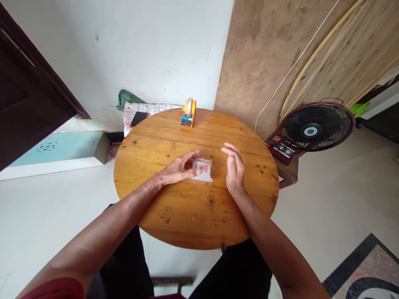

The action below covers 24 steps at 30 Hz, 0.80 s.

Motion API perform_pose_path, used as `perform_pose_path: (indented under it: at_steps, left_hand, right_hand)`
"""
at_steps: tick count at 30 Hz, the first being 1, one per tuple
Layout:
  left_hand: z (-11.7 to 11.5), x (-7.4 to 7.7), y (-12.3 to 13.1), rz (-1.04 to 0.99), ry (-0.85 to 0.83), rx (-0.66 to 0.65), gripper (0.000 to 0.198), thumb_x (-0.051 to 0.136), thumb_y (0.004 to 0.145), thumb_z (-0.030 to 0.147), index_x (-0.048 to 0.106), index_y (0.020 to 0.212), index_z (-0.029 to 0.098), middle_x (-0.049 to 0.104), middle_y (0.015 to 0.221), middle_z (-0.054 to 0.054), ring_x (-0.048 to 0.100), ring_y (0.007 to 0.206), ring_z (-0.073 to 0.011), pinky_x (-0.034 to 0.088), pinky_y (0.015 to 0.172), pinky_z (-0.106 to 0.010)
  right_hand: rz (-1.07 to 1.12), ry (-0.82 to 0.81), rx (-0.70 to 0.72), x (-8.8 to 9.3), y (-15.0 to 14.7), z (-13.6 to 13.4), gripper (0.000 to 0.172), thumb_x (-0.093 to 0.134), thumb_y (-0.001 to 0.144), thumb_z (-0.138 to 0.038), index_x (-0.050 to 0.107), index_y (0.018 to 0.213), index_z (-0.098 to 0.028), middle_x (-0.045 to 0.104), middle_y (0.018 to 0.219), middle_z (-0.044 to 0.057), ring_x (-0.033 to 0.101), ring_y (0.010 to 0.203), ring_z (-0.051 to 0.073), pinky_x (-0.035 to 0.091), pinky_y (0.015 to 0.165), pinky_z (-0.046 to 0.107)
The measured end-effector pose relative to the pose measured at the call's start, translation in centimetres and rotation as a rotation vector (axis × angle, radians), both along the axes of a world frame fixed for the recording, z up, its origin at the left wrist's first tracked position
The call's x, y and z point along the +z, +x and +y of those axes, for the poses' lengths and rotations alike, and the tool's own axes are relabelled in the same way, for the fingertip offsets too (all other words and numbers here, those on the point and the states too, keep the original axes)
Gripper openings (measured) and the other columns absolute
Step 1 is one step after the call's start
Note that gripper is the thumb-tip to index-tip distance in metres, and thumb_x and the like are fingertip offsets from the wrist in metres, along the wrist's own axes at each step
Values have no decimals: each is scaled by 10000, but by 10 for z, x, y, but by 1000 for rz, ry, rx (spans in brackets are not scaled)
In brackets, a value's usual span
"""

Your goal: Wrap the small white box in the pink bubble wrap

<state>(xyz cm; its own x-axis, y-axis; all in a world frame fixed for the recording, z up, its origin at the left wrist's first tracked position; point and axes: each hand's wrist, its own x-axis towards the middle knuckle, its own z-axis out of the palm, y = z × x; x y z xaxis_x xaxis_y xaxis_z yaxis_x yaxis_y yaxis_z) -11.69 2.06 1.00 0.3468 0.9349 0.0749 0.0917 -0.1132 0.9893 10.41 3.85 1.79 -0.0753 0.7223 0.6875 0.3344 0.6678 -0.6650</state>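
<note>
A small whitish packet [205, 170] with red print lies flat near the middle of the round wooden table [187, 216]. My left hand [181, 168] reaches over the packet's left edge, thumb and fingers apart; whether the thumb touches it I cannot tell. To the right of the packet, my right hand [234, 168] is raised on its edge with the palm turned inward. Its fingers are extended and nothing is in it. At the far side of the table stands an orange and blue tape dispenser [188, 113] with a roll of tape.
A dark red fan [314, 126] stands to the right, close to the table edge. Behind the table's far left are a printed white sack [156, 109], a dark flat object [139, 119] and a green bag [129, 99]. A white cord [293, 68] hangs along the wooden board.
</note>
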Motion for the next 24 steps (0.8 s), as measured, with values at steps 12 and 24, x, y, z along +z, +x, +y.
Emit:
perform_pose_path:
  at_steps: [12,24]
  left_hand:
    - [17,-7,-11,-142,-70,322,695,823,601,529,623,1138,135,683,1121,-120,613,1091,-281,417,1030,-450]
    - [3,-1,0,-27,-48,26,818,827,657,416,440,1341,187,485,1408,-172,472,1294,-323,405,1050,-472]
  right_hand:
    - [264,-479,12,-24,-3,27,345,540,851,-514,667,939,-206,708,1095,74,630,1076,234,458,984,409]
    - [101,-580,233,-27,-9,30,367,680,765,-393,633,1094,-237,710,1108,58,644,1078,230,472,986,431]
